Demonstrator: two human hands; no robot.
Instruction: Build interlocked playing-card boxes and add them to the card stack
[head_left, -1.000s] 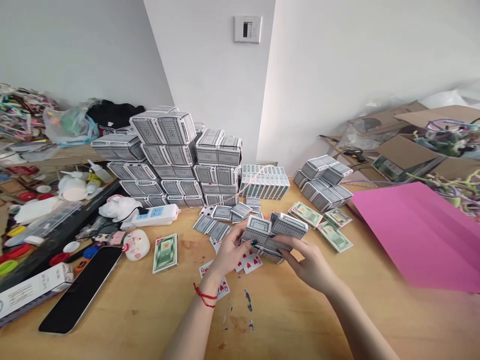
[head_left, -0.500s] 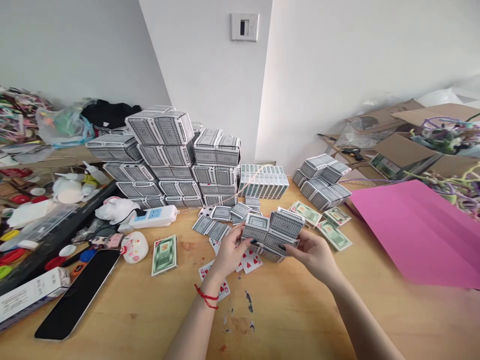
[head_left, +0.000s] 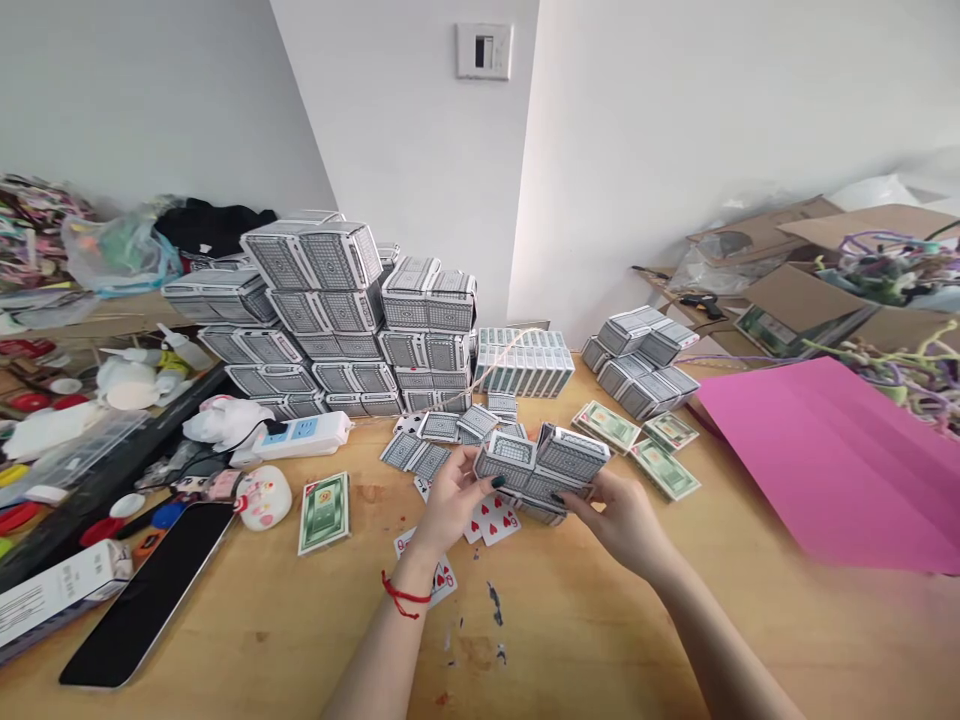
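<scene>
Between my two hands is a block folded from playing cards [head_left: 574, 455], its grey patterned backs facing me. My left hand [head_left: 450, 508] grips its left side, thumb on the front face. On the right side, my right hand [head_left: 619, 520] holds it the same way. Beneath and left of the block lie loose playing cards [head_left: 499, 518], some with red hearts face up. Folded card pieces [head_left: 439, 427] are scattered just behind my left hand. Farther back rises a tall stack of card blocks [head_left: 322, 310]. A smaller card-block stack [head_left: 645, 360] stands at the right.
Green card boxes [head_left: 667, 468] lie right of my hands, another green card box [head_left: 324, 512] left. A row of card boxes [head_left: 525, 362] stands by the wall. A phone [head_left: 150, 600], power strip [head_left: 311, 435] and white figurine [head_left: 262, 497] sit left; pink paper [head_left: 825, 460] covers the right.
The view has shifted slightly. Both hands keep hold of the card block, which has turned or tilted a little; my fingers have moved slightly on its front.
</scene>
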